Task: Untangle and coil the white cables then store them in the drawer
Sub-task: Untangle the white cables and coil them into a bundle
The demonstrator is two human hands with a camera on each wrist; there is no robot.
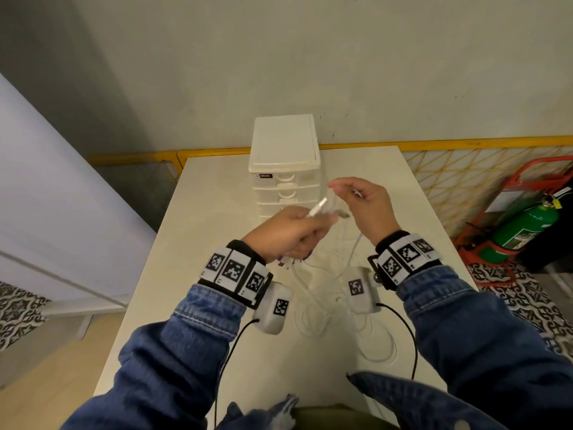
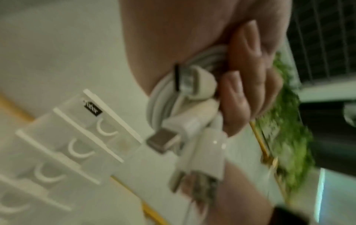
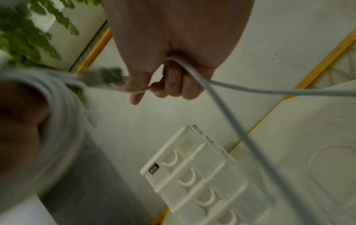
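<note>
Left hand (image 1: 286, 232) grip clamped on round coil of smooth white cables (image 2: 163, 97), raised over matte white counter (image 1: 217, 243). Right hand (image 1: 369, 206) grip pinches thin strand (image 3: 227, 85). Translucent plastic drawer unit (image 1: 285, 169) behind; loose loops (image 1: 313, 318) on counter.

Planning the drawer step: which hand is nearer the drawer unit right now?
Right. The right hand hangs just beside the drawer unit, pinching cable; the left hand grips the coil lower, nearer the person.

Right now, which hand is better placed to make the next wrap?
Right hand: its fingers pinch the loose cable, while the left hand grips the coil.
</note>
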